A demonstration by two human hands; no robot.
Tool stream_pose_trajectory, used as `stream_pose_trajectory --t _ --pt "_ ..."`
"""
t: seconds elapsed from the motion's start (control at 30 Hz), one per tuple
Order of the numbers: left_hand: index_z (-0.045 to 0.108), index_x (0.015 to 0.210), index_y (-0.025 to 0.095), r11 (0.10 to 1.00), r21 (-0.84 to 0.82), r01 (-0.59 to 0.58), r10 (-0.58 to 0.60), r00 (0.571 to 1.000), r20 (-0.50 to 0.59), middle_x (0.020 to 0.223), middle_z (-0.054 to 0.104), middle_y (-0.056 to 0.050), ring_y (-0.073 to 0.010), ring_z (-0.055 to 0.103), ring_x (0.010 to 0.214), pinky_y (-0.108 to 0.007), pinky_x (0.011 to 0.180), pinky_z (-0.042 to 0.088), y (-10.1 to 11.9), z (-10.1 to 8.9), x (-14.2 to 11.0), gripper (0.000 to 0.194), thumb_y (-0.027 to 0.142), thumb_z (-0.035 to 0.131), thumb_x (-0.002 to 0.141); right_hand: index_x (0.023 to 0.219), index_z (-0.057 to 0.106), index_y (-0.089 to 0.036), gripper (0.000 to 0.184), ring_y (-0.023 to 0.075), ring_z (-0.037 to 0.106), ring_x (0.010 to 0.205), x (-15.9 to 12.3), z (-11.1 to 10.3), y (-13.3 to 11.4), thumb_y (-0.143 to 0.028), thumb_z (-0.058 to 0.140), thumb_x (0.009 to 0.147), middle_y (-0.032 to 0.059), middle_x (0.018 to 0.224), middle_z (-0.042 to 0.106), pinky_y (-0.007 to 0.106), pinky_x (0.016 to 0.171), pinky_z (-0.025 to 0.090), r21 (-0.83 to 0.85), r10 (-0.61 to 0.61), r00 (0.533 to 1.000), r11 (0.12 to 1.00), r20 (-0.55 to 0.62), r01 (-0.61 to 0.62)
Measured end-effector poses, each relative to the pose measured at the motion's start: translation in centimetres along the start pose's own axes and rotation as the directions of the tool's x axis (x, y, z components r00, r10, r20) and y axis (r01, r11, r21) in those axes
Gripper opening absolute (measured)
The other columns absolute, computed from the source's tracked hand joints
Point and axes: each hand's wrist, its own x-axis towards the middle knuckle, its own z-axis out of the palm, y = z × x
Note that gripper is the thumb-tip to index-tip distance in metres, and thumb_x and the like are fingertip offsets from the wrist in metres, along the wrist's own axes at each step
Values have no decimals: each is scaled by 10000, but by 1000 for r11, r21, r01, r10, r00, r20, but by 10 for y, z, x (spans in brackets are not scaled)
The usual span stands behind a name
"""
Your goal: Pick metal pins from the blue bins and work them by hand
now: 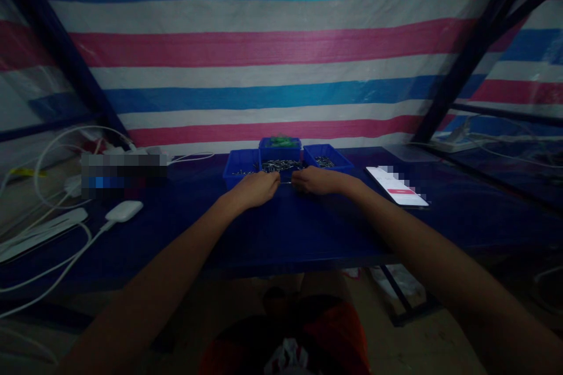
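Forearms [176, 269] over blue table [285, 231]; striped sheeting [281, 48]

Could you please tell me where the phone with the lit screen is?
In the head view, the phone lies on the blue table, to the right of the right hand and the rightmost blue bin.

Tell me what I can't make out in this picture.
Head view:
Ends of thin piece: covered by left hand and right hand.
Small pieces in blue bins: too small, dark.
Text on phone: too small, partly pixelated.
Whatever is under pixel blocks at left: masked.
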Motion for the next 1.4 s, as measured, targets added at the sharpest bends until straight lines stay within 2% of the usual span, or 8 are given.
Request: stream_pose_trajectory --t 0.27,0.57,0.77,0.9,1.07,1.23,1.33,1.4 --pt "522 937 205 995 -96 3 3 998 62 779 607 -42 -164 541 636 -259 538 334 -1 -3 0 197 281 381 823 842 577 -158 137 126 526 631 0 1 0 -273 520 795 31 720 609 232 558 336 -40 -13 1000 999 -16 13" --pt "517 942 202 995 -97 28 -21 997 76 779 597 -44 -166 534 647 -267 561 345 -1 -4 0 191 281 396 818 847 555 -154 129 112 513 613 -2 -1 1 -187 578 725 14 709 590 223 549 350 41 -30 998 999 -57 32" --pt "528 940 194 996 -81 37 -33 998 44 802 604 -56 -174 549 668 -274 564 359 -1 -4 0 197 277 390 826 903 616 -147 190 123 556 714 -2 -1 2 -140 522 737 40 840 634 233 656 397 59 -154 987 986 -41 157" --pt "538 978 196 993 -97 73 -70 997 30 822 614 -59 -180 562 690 -272 569 369 -1 -5 0 232 298 387 833 916 641 -160 231 133 572 773 -5 -8 4 -128 483 750 42 905 656 244 712 406 37 -161 985 986 -61 163" --pt "535 1048 191 990 -124 64 -61 998 29 817 623 -62 -181 565 688 -276 580 380 -3 -5 0 309 362 409 824 941 656 -154 274 165 580 802 -13 -27 19 -149 452 757 72 927 665 268 726 410 -99 -8 971 995 -239 -16" --pt "568 1026 193 989 -143 31 -18 996 89 813 633 -55 -172 568 706 -272 615 391 -1 -6 0 306 362 408 828 912 670 -158 277 196 590 797 -21 -39 42 -190 438 762 95 918 669 290 712 408 -154 171 888 954 -428 -258" --pt "581 1008 194 989 -142 34 -17 992 122 823 635 -52 -169 572 722 -268 624 393 0 -7 -1 298 361 408 832 892 674 -161 265 215 587 787 -26 -39 55 -193 448 755 106 886 669 315 705 405 -180 288 854 901 -434 -395" --pt "584 1002 192 989 -146 33 -13 990 138 822 636 -51 -166 572 720 -265 621 392 0 -7 -1 297 363 409 835 913 667 -161 269 222 578 797 -28 -39 61 -187 451 755 116 893 661 332 711 403 -202 321 840 875 -437 -440"
